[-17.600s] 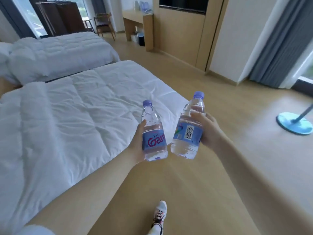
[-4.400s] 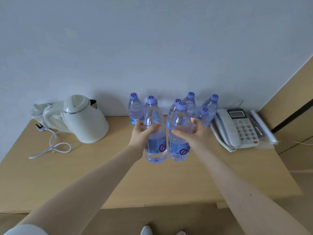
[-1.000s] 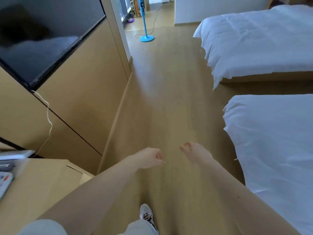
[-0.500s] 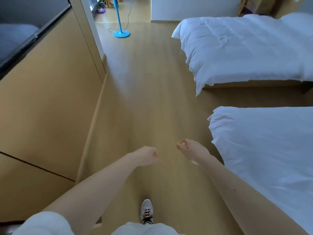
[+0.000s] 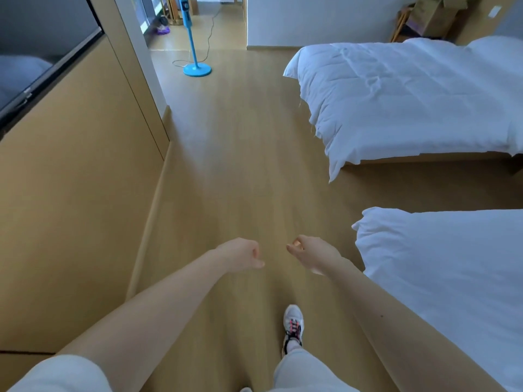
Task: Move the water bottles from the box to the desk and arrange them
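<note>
Left hand [image 5: 240, 254] out front at low centre, back up, fingers curled loosely under, thumb tip forward; nothing held. Right hand [image 5: 315, 254] just beside it, a gap of floor between, fingers loosely bent, thumb and forefinger close together; nothing held either. Both forearms bare, reaching in from the bottom corners; pale sleeve [image 5: 56, 374] at lower left.

Below the hands: one white shoe [image 5: 293, 325] with pink laces planted on the wooden floor [image 5: 240, 165], pale trouser leg [image 5: 300, 369] above it.

To the right, close: corner of near bed [image 5: 452, 264], white duvet hanging over the edge. Beyond it, across a strip of floor: far bed [image 5: 410, 94], same white duvet, rumpled at the foot.

To the left: tan wall panel [image 5: 70, 193] running along the floor, dark TV screen [image 5: 34, 46] set into it at upper left.

Far end of the floor: blue fan stand [image 5: 197, 70], round base, cord [image 5: 209, 32] trailing off behind it.

Top right, past the far bed: brown cardboard box [image 5: 430, 12] on a wooden rack, well apart from both hands. Contents not discernible. Water bottles nowhere in sight from this angle.
</note>
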Action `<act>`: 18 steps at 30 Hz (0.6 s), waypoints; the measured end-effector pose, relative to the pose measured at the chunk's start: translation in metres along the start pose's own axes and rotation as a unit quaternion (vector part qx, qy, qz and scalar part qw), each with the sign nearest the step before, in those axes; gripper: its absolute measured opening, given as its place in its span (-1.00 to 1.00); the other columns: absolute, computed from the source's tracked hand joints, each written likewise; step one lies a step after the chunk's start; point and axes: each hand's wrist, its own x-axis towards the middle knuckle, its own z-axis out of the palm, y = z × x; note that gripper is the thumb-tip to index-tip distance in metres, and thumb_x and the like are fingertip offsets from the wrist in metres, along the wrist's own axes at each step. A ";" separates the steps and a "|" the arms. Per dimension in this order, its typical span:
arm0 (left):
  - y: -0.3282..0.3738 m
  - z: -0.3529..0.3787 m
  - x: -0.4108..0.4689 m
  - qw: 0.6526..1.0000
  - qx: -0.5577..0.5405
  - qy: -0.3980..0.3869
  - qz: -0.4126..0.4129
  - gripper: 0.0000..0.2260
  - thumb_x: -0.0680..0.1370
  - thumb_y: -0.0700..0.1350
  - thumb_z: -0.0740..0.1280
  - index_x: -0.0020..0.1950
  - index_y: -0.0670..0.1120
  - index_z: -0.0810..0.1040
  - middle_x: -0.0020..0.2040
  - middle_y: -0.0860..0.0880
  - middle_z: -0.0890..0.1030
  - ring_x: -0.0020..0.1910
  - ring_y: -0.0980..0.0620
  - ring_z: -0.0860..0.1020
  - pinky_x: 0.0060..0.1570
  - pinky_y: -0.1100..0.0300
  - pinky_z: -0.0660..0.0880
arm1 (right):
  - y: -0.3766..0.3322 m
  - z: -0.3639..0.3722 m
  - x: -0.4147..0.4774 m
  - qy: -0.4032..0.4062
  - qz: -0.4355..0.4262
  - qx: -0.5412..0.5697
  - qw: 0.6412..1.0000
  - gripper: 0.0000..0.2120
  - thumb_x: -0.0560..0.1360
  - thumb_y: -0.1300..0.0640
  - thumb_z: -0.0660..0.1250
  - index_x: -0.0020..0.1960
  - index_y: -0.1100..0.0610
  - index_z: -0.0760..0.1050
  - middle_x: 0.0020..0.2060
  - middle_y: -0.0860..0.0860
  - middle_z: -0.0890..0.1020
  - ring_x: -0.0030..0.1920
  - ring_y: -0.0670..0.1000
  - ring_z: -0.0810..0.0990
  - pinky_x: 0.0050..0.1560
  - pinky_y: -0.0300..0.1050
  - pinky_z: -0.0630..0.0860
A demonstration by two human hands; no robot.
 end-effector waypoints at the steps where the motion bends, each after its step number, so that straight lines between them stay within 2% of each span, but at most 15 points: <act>1: 0.001 -0.008 0.011 1.000 0.003 0.001 -0.005 -0.66 0.58 0.12 0.28 0.24 -0.06 0.49 0.22 -0.05 0.54 0.16 -0.05 0.52 0.17 0.05 0.48 | 0.001 -0.008 0.015 -0.003 -0.004 -0.003 1.000 -0.57 0.63 -0.16 0.04 0.32 0.08 0.41 0.20 0.03 0.55 0.12 0.06 0.55 0.04 -0.06 0.48; 7: 0.008 -0.076 0.091 0.999 0.018 0.013 -0.046 -0.70 0.58 0.12 0.27 0.20 -0.03 0.49 0.18 -0.02 0.55 0.10 -0.04 0.53 0.05 0.13 0.49 | 0.010 -0.074 0.119 -0.011 -0.041 -0.001 0.999 -0.58 0.64 -0.14 0.03 0.30 0.10 0.41 0.18 0.06 0.55 0.13 0.09 0.54 0.07 -0.04 0.48; 13: 0.039 -0.153 0.170 0.997 0.029 0.023 -0.074 -0.71 0.58 0.11 0.27 0.20 -0.03 0.49 0.19 -0.04 0.54 0.11 -0.06 0.53 0.11 0.07 0.50 | 0.035 -0.156 0.210 0.001 -0.062 0.014 0.998 -0.62 0.64 -0.12 0.03 0.25 0.11 0.42 0.15 0.06 0.56 0.10 0.10 0.56 0.01 -0.05 0.46; 18: 0.057 -0.186 0.227 0.997 0.026 0.014 -0.071 -0.70 0.58 0.13 0.27 0.21 -0.02 0.49 0.18 0.02 0.54 0.09 -0.02 0.52 -0.02 0.14 0.45 | 0.055 -0.191 0.264 -0.006 -0.057 0.027 0.998 -0.60 0.64 -0.13 0.03 0.27 0.09 0.42 0.18 0.03 0.56 0.09 0.08 0.57 0.08 -0.01 0.51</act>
